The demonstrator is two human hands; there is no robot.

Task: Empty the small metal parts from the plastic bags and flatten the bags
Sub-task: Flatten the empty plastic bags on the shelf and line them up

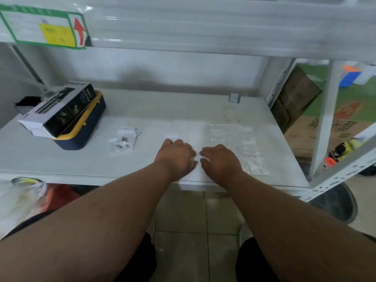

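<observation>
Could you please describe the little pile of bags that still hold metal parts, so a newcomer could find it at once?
Start at the white shelf table and find the blue and yellow case at its left. Just right of that case lies the small pile of clear bags, left of the left hand. Unlike the flat empty bags laid out on the right, these are crumpled with dark metal bits inside.

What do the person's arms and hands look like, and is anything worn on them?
Both arms are bare from the hands up to the bottom edge of the picture: no sleeves show. The left hand and the right hand wear no gloves, and I see no watch, ring or bracelet. The picture is somewhat blurred, so small items could go unseen.
</observation>
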